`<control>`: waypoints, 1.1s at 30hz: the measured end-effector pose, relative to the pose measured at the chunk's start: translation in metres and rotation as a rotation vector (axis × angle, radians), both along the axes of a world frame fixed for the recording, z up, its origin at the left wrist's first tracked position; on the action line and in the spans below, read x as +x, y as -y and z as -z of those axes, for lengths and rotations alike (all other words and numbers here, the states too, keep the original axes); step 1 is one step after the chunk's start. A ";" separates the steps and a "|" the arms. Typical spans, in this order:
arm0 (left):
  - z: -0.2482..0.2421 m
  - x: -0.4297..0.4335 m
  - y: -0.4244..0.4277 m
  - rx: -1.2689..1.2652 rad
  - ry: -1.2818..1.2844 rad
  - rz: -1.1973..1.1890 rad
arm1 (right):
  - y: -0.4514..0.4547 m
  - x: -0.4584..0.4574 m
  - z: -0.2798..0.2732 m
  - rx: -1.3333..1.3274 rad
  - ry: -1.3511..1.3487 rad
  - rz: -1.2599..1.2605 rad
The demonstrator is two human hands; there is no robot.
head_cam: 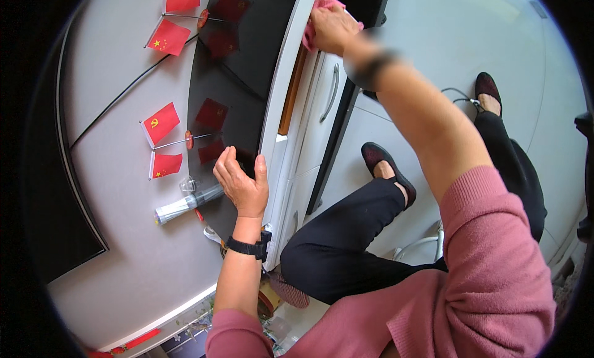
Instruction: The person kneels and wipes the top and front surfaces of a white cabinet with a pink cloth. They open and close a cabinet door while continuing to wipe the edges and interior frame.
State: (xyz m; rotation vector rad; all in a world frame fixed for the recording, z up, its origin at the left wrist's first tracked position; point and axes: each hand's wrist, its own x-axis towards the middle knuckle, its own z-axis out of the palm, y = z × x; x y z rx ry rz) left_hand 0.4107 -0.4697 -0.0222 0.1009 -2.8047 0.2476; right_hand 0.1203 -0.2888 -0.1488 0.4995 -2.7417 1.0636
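My right hand (332,28) grips a crumpled pink cloth (308,35) against the front of a cabinet, at its white edge (283,70). Part of the cloth is hidden under the palm and fingers. My left hand (243,184) is held over the same edge and the glossy black cabinet top (236,79). Its thumb is spread from the fingers and it holds nothing. Whether it touches the surface I cannot tell. Near its fingertips stands a small pair of red flags (162,126) on a red base.
Another flag pair (176,33) stands farther along the top. A clear cylindrical container (176,209) is beside my left hand. A black cable (134,84) runs from the large black screen (60,209). Below the top are white drawers with a curved metal handle (330,92). Dark shoes (390,172) rest on the tiled floor.
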 end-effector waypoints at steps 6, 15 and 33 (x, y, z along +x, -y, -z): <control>0.002 -0.002 0.001 -0.017 -0.025 0.008 | 0.014 0.039 -0.007 0.185 -0.047 -0.001; 0.004 -0.005 0.002 -0.072 -0.080 0.014 | 0.049 0.205 0.009 -0.108 -0.136 -0.304; 0.010 -0.007 -0.002 -0.112 -0.118 -0.086 | -0.063 0.184 0.042 -1.269 0.907 -0.085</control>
